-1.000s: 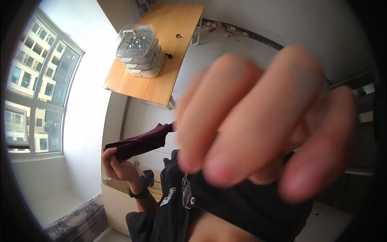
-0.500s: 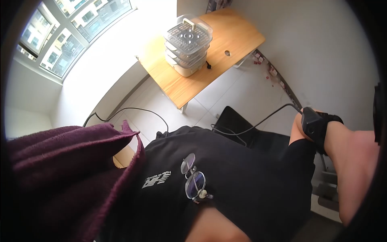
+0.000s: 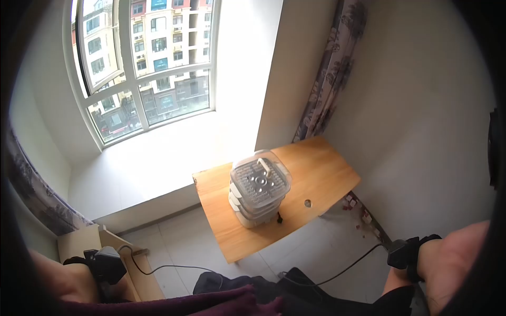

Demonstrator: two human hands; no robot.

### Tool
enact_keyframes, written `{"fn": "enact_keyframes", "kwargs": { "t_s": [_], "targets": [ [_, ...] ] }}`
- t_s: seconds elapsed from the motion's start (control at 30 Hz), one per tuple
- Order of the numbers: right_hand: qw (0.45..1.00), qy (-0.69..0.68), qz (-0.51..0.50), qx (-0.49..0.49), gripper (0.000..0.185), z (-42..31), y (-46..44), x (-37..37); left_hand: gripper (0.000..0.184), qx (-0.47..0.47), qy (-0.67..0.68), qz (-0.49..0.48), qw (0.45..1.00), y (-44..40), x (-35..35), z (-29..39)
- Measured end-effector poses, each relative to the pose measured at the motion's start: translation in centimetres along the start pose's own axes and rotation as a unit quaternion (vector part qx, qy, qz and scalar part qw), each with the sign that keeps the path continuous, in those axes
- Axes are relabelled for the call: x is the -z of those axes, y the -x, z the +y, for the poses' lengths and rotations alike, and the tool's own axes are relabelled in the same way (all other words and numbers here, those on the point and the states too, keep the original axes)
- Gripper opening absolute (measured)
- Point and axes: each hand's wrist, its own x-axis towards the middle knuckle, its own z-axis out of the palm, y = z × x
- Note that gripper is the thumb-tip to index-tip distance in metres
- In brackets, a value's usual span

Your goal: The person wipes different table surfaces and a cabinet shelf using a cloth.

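My left hand (image 3: 120, 290) is at the lower left, below a black strapped device (image 3: 108, 265) on the wrist. A purple fleecy cloth (image 3: 211, 305) stretches along the bottom edge and covers part of this hand, so I cannot see its fingers or whether they grip the cloth. On the lower right, my right hand (image 3: 395, 282) points down beside my black clothing (image 3: 379, 303), beneath another black wrist device (image 3: 405, 255). Its fingers are hidden too. A thin cable runs from each wrist device towards my middle.
Ahead stands a wooden table (image 3: 332, 168) bearing a stacked steamer (image 3: 258, 189) with a clear lid. A window (image 3: 168, 100) and broad sill (image 3: 153, 174) lie behind it. Small packets (image 3: 363, 216) are on the floor by the right wall. A wooden cabinet (image 3: 142, 284) stands at left.
My view has tilted up towards the window. The purple cloth has dropped from the left to the bottom edge, and my left forearm now shows. The glasses on my black shirt are out of view.
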Motion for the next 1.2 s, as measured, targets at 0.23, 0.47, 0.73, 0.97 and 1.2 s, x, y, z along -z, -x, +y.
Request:
{"fn": "enact_keyframes", "kwargs": {
  "t_s": [0.23, 0.47, 0.73, 0.97, 1.2],
  "targets": [
    [1.0, 0.007, 0.009, -0.003, 0.018, 2.2, 1.0, -0.7, 0.073, -0.031, -0.034, -0.01, 0.999, -0.4, -3.3, 0.0],
    [0.995, -0.027, 0.052, 0.075, 0.016, -0.9, 0.0, 0.0, 0.067, -0.073, -0.019, -0.025, 0.997, -0.7, -4.0, -1.4],
    [0.903, -0.383, -0.195, 0.018, 0.012, -13.7, 0.8, -8.0, 0.06, -0.12, -0.009, -0.043, 0.992, -1.1, -5.0, -4.3],
    [0.612, -0.666, -0.363, -0.223, 0.018, -12.6, 2.0, -19.0, 0.054, -0.22, -0.069, -0.044, 0.972, -0.8, -6.1, -7.8],
    [0.448, -0.798, -0.296, -0.271, 0.017, -12.4, 3.1, -23.4, 0.032, -0.264, -0.282, 0.041, 0.921, 4.3, -5.5, -12.3]
  ]
}}
